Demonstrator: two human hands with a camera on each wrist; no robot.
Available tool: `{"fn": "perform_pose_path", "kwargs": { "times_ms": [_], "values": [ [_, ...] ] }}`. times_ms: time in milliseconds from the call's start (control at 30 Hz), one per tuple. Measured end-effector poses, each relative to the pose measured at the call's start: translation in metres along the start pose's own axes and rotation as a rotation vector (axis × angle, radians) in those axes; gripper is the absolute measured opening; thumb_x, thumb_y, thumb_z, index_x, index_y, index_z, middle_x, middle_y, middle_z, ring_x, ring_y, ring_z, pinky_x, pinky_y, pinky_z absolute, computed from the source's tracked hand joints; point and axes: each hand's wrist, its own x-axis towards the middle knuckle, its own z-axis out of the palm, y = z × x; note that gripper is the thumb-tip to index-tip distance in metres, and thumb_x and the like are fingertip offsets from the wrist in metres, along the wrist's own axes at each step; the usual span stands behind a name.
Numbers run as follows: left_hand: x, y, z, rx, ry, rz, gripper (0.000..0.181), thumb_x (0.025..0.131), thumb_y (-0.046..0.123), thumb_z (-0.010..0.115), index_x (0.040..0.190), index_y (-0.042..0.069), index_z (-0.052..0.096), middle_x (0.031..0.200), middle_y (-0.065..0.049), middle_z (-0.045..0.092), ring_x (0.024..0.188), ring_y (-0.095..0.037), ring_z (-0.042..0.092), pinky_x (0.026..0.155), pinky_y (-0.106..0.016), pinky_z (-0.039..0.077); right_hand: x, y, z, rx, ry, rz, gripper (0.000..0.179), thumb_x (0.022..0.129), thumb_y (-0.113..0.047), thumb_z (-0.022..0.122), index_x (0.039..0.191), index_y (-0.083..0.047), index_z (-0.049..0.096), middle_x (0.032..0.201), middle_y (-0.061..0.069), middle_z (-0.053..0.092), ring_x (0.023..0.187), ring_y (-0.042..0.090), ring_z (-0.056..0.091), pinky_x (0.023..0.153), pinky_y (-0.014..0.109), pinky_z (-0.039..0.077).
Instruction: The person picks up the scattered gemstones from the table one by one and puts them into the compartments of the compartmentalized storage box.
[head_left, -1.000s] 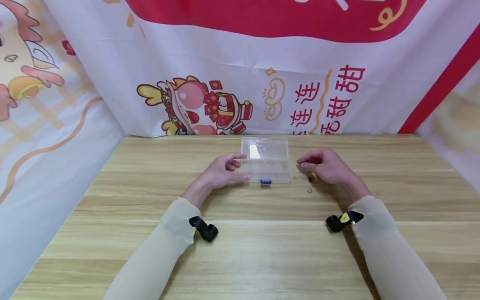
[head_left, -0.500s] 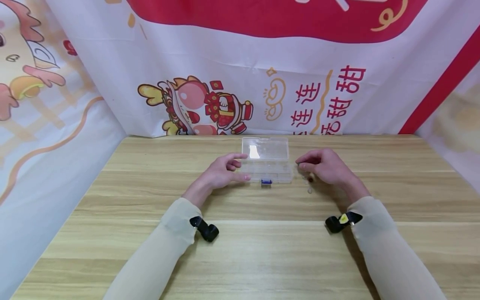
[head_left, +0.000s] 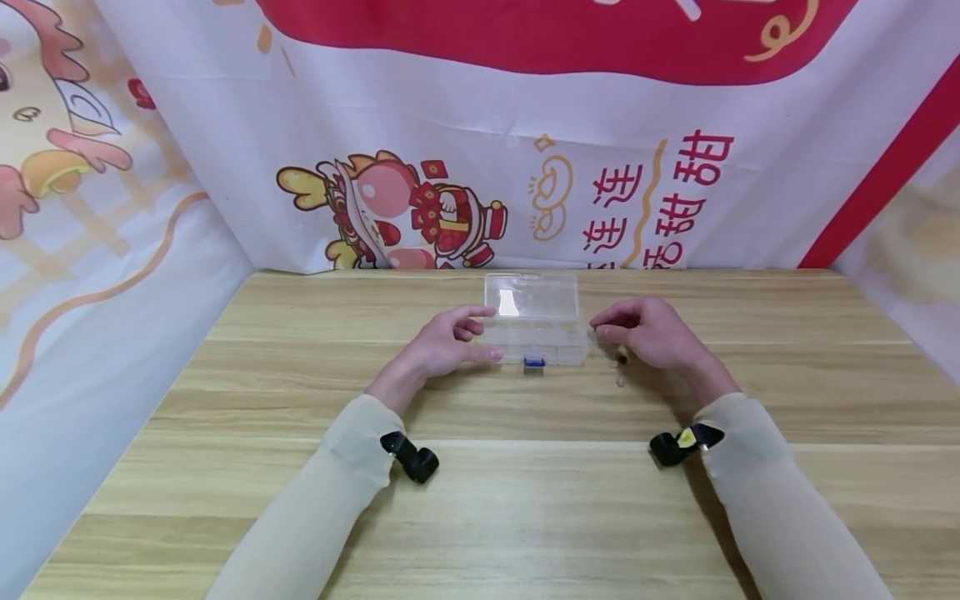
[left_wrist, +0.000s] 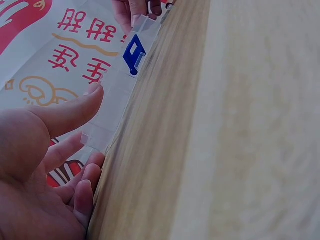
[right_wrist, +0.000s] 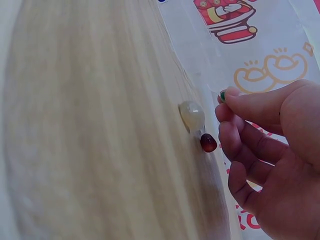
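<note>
A clear plastic compartment box lies at the back of the table with its lid raised against the far side and a blue latch on its front. My left hand holds the box's left end, thumb at the front wall and index finger toward the back. Just off the box's right end, my right hand pinches a small dark green bead between thumb and index finger. Below those fingers, a whitish translucent stone and a dark red stone lie on the table.
The wood-grain table meets a printed white cloth right behind the box. A black wrist camera is strapped to the left sleeve, another black camera to the right.
My right hand has shifted very slightly left toward the box, still pinching the bead. My left hand and the box stay put.
</note>
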Motion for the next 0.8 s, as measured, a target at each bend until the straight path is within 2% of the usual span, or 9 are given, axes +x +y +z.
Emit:
{"fn": "perform_pose_path", "kwargs": {
  "times_ms": [333, 800],
  "values": [
    [-0.0002, 0.0000, 0.0004, -0.004, -0.001, 0.010, 0.066, 0.090, 0.027, 0.087, 0.150, 0.030, 0.059, 0.142, -0.006, 0.057, 0.126, -0.027, 0.048, 0.113, -0.045, 0.040, -0.0009, -0.0035, -0.0002, -0.018, 0.004, -0.013, 0.023, 0.104, -0.019, 0.068, 0.125, -0.015, 0.076, 0.124, 0.011, 0.071, 0.104, 0.027, 0.059, 0.086, 0.035, 0.049],
    [-0.0012, 0.0002, 0.0007, -0.007, 0.004, 0.009, 0.066, 0.090, 0.027, 0.087, 0.150, 0.029, 0.059, 0.141, -0.006, 0.057, 0.126, -0.028, 0.048, 0.113, -0.045, 0.041, -0.0023, -0.0082, 0.0013, -0.026, 0.002, -0.011, 0.021, 0.104, -0.020, 0.068, 0.124, -0.016, 0.076, 0.122, 0.009, 0.071, 0.105, 0.027, 0.060, 0.086, 0.035, 0.051]
  ]
}}
